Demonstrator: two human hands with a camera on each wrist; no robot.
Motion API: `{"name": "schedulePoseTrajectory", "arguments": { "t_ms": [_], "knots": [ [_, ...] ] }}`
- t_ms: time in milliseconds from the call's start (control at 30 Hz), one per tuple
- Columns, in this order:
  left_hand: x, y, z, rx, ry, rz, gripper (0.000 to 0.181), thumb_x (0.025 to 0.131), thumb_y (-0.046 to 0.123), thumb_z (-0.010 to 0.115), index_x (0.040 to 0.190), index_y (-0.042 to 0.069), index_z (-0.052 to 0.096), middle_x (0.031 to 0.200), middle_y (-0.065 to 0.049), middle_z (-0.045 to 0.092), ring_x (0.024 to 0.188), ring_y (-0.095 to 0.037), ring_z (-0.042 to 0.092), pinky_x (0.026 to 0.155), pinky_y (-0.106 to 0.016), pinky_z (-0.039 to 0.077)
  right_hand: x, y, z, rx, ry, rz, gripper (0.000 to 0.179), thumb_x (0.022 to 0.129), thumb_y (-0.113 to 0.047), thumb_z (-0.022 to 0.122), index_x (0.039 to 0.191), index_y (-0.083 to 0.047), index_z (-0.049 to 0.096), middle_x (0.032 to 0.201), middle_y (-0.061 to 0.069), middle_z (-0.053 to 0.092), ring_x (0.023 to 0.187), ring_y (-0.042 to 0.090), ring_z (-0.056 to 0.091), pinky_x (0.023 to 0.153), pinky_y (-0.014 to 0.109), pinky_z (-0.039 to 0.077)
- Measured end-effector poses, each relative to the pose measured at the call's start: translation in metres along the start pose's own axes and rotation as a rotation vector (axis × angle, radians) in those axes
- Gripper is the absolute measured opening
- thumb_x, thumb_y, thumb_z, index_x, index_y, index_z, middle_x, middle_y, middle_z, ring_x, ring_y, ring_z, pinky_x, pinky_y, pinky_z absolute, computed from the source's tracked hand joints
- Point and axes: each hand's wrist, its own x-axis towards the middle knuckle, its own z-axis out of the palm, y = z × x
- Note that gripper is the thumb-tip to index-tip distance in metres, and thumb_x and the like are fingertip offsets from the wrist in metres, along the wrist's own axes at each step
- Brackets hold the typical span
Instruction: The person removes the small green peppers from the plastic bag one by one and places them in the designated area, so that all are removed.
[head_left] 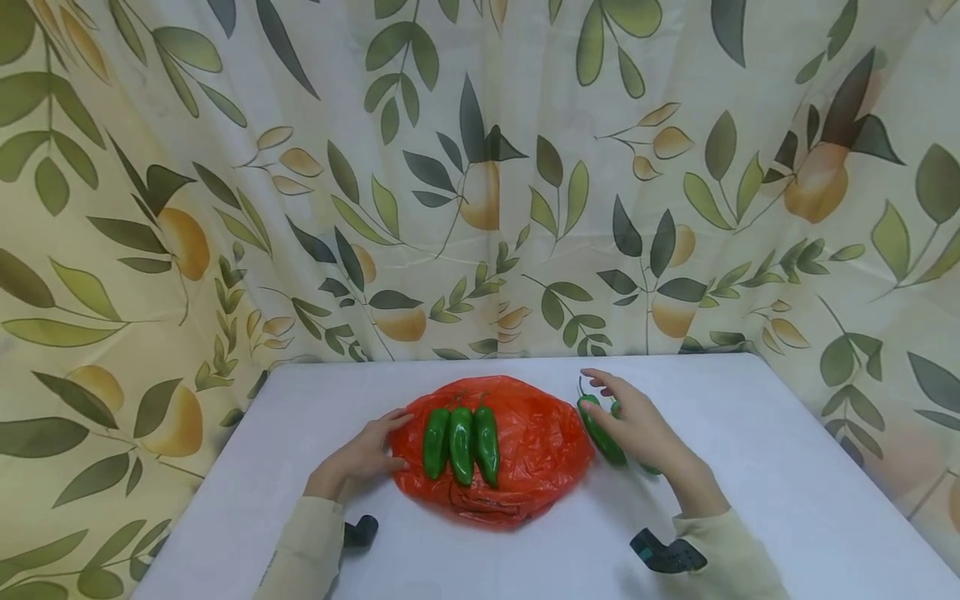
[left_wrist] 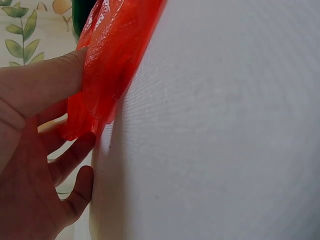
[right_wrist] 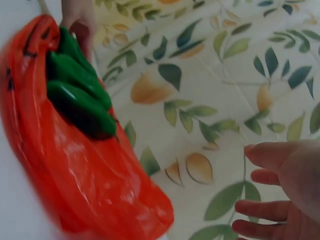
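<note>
A red plastic bag [head_left: 536,437] lies spread on the white table, with three green chili peppers [head_left: 461,446] side by side on its left half. My left hand [head_left: 363,452] holds the bag's left edge; in the left wrist view the thumb [left_wrist: 52,80] lies on the red plastic with fingers behind it. Over the right side, my right hand [head_left: 637,427] hovers with fingers spread and nothing gripped. Beneath it, a green pepper [head_left: 602,435] lies at the bag's right edge, and another pepper [head_left: 651,469] is mostly hidden by the hand.
White cloth covers the table [head_left: 525,567]. Behind it and along both sides hangs a curtain [head_left: 480,208] printed with leaves and fruit. Dark wrist devices [head_left: 667,552] sit at both sleeves.
</note>
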Motion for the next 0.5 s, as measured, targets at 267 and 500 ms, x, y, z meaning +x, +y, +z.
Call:
{"name": "schedulePoseTrajectory", "arguments": {
  "t_ms": [267,500],
  "knots": [
    [0.0,0.001,0.0,0.013,0.001,0.007,0.077,0.086,0.015,0.079,0.154,0.018,0.044,0.166,-0.01,0.031,0.153,-0.039,0.027,0.119,-0.065,0.032,-0.001,-0.024,0.042,0.083,-0.018,-0.135,0.068,0.096,-0.022,0.068,0.156,-0.017,0.036,0.145,0.019,0.054,0.132,0.044,0.052,0.093,0.06,0.058],
    [0.002,-0.001,0.0,0.021,-0.005,0.009,0.077,0.086,0.016,0.078,0.155,0.018,0.044,0.166,-0.01,0.031,0.154,-0.039,0.026,0.12,-0.065,0.031,-0.008,-0.035,0.076,0.066,-0.104,-0.167,0.065,0.097,-0.029,0.068,0.155,-0.025,0.04,0.155,0.009,0.047,0.142,0.036,0.045,0.106,0.064,0.048]
  ]
}}
